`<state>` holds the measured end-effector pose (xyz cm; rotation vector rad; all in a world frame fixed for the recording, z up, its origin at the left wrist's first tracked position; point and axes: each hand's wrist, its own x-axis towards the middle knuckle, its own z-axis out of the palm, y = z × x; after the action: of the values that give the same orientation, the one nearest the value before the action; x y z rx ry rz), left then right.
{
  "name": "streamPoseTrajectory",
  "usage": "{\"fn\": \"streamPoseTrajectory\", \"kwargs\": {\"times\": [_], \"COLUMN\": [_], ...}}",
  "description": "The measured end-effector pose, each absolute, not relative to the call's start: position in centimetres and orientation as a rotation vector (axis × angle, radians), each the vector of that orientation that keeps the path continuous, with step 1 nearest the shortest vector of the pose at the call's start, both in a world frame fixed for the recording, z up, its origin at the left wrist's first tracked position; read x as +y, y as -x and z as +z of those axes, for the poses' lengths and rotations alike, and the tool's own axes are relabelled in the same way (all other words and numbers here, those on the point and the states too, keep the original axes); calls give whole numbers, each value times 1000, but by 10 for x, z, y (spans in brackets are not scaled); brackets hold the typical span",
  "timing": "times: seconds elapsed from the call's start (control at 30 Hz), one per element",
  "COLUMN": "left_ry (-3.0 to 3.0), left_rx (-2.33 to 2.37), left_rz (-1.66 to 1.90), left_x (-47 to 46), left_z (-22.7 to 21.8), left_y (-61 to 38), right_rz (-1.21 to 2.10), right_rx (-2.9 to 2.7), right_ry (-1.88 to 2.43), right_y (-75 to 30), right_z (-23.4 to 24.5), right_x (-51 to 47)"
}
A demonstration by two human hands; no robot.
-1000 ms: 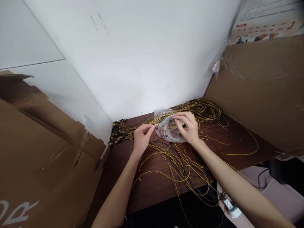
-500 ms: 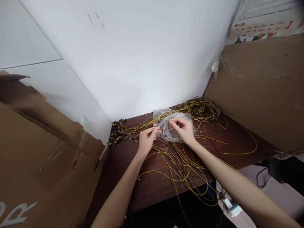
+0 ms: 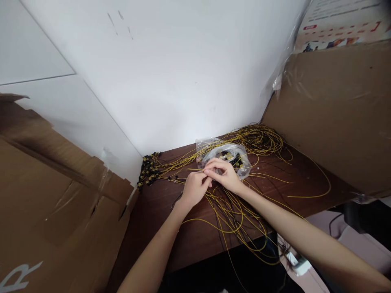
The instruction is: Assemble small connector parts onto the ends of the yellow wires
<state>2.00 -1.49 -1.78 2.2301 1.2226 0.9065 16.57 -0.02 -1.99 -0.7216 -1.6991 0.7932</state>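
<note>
Brn cardbd box (image 3: 55, 215) L, carton (image 3: 336, 118) R, wht wall (image 3: 183, 73) btwn.

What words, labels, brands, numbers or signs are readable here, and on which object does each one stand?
"R": large white letter on the brown cardboard box at left.
White printed sheet at upper right: several lines, a red label and a red bracket; writing too small and blurred to read.
Small black-and-yellow parts in the clear plastic bag: no readable lettering.

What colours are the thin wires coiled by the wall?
The thin coiled wires are yellow and black, in the head view.
</note>
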Motion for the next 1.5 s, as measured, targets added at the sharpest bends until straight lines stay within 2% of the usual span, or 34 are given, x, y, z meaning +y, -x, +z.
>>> {"fn": "streamPoseTrajectory", "kwargs": {"times": [0.3,0.57,1.13,1.4,1.5], "left_ry": [-2285,-1809,-1323,-1262,-1311], "left_rx": [1356,1217,1175,1203,1208], "left_rz": [818,1238,1424,1466,1478], "left_x": [-18,-7,-5,-3,-3], "left_z": [-13,-16,-11,-12,-12], "left_y": [-20,-15,-18,-18,-18], "right_rz": [701,900,1137,1082,892], "right_rx": [-1751,-1562,-1618,-1672,-1773], "right_ry": [757,836,835,882,918], "right_y": [-169,-175,-174,-175,-176], "right_z": [-20,-19,-18,-21,-22], "right_x": [2,8,9,10,10]}}
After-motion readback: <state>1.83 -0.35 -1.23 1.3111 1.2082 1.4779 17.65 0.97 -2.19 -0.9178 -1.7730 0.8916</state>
